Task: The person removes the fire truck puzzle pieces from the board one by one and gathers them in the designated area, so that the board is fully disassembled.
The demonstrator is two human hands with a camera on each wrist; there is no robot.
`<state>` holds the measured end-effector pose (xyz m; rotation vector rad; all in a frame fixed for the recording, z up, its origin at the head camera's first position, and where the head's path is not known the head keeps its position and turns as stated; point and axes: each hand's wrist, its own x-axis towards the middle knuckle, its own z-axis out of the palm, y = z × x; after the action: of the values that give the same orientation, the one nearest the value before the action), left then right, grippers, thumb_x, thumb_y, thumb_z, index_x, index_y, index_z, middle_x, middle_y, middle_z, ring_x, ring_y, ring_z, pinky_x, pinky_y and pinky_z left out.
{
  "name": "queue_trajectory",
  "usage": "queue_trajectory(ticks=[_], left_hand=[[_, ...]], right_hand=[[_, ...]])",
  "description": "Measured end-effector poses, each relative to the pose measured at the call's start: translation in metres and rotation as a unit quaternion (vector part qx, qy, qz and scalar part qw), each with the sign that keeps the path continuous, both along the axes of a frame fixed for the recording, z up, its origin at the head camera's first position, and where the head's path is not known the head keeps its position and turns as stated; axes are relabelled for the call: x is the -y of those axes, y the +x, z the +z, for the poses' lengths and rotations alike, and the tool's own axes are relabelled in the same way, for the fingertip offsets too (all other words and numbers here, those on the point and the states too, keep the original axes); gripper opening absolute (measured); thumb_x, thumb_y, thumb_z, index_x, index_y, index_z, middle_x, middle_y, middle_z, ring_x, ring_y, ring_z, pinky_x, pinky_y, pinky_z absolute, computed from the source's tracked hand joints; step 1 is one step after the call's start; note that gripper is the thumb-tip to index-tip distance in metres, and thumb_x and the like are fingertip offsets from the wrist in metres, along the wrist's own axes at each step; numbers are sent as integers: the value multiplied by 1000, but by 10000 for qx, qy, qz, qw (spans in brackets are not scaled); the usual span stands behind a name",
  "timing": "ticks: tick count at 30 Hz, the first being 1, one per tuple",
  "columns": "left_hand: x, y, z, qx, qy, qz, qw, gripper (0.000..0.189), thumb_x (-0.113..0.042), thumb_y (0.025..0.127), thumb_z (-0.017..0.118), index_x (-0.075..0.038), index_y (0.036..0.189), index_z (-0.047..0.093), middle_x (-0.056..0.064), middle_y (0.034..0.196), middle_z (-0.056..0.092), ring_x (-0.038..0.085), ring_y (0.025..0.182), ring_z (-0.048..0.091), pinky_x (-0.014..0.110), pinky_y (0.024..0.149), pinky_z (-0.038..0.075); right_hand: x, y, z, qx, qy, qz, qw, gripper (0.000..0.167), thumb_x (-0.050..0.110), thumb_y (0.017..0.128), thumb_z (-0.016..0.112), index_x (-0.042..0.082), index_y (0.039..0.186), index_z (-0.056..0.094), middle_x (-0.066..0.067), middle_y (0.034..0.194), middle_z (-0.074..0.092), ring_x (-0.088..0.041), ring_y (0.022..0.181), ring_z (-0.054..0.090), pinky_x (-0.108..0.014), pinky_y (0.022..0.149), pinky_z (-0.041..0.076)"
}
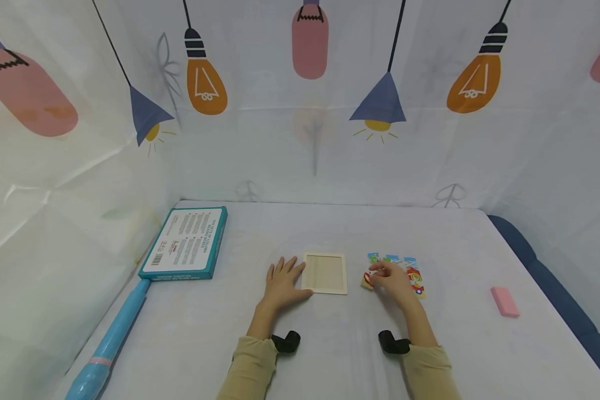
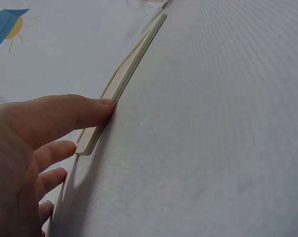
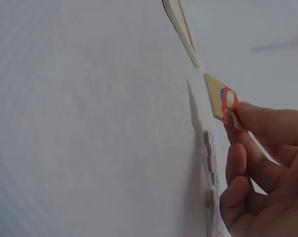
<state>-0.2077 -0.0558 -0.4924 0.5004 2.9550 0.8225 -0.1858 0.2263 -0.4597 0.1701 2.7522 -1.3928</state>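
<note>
My left hand (image 1: 282, 286) lies spread beside a shallow wooden puzzle tray (image 1: 331, 291), its inside bare. In the left wrist view the thumb (image 2: 97, 109) touches the tray's edge and the index fingertip is at a corner. To the right, my right hand (image 1: 394, 282) pinches a wooden puzzle piece (image 3: 218, 98) with a red and yellow print between thumb and fingers. That piece is tilted and raised off the table. Other colourful puzzle pieces (image 1: 416, 280) lie under and beside this hand, partly hidden by it.
A teal-edged box (image 1: 182, 241) lies at the back left, with a long blue inflatable-looking stick (image 1: 117, 328) in front of it. On the right is a pink block (image 1: 505, 301). Printed white cloth (image 1: 280, 150) hangs behind the table; a dark blue chair-like edge (image 1: 545, 272) borders the right.
</note>
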Motion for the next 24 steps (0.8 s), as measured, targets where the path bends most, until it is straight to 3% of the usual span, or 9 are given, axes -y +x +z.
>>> queue_trajectory(ticks=[8,17,24], left_hand=[[3,0,-4,-222,389,-99,9989,76,-54,73,65,-15,136,47,11,146,35,37,139,15,55,110,4],[0,0,0,18,-82,23,10000,75,-47,72,69,-13,135,48,11,146,36,37,138,18,55,109,10],[-1,1,1,57,-56,18,10000,75,-47,71,70,-14,135,48,10,146,35,37,138,17,56,109,9]], right_hand=[[-14,3,2,-7,600,-56,9982,17,8,82,65,2,98,66,-10,85,65,-22,80,57,-29,65,43],[-11,-2,-3,-2,1457,-257,9890,17,12,76,70,7,91,70,-1,75,64,-17,72,56,-29,60,42],[-7,-2,2,28,2069,-263,9780,12,11,73,71,9,85,68,2,71,58,-17,67,53,-28,51,38]])
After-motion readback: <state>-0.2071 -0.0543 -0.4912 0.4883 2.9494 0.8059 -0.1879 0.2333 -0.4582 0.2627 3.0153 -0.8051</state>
